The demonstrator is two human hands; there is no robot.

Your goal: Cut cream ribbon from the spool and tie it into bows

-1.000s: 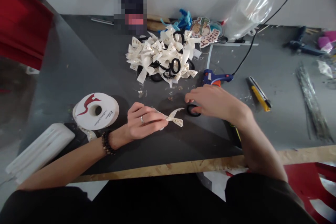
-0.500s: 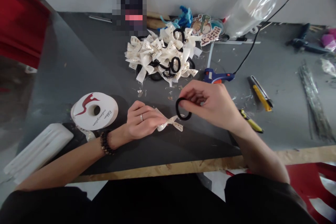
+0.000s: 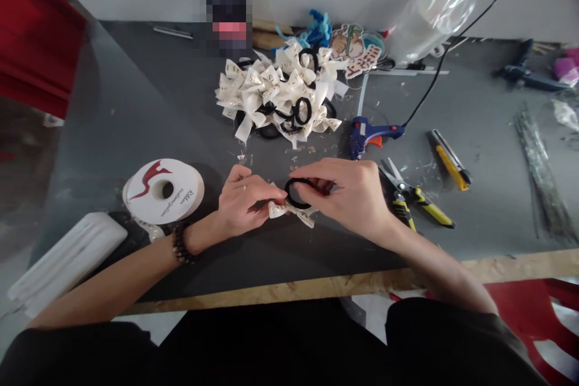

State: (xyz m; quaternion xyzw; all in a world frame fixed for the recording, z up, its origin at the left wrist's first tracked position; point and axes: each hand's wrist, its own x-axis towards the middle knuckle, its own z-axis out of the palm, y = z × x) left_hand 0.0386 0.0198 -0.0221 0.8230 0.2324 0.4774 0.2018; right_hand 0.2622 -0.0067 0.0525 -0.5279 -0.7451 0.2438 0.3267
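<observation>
Between the fingers of my left hand (image 3: 248,200) is a cream ribbon bow (image 3: 302,217) with gold print, its tails pointing right. My right hand (image 3: 346,196) pinches a black hair tie (image 3: 291,193), held upright at the bow's upper edge. Ring and bow overlap in view; I cannot tell whether they are joined. Beyond my hands lies a pile of cream bows (image 3: 271,87) with black hair ties among them. A white ribbon spool (image 3: 192,184) stands left of my left hand, with a loose ribbon end beneath it.
Right of my right hand lie yellow-and-black snips (image 3: 402,188), a blue glue gun (image 3: 362,132) with its cord, and a yellow box cutter (image 3: 452,163). Thin wires (image 3: 538,175) lie farther right. A white block (image 3: 67,259) sits at the left edge. Clear plastic (image 3: 434,6) stands behind.
My right hand has brought the hair tie left and slightly down, against the bow. My left fingers have shifted their hold on the bow. The snips are now uncovered.
</observation>
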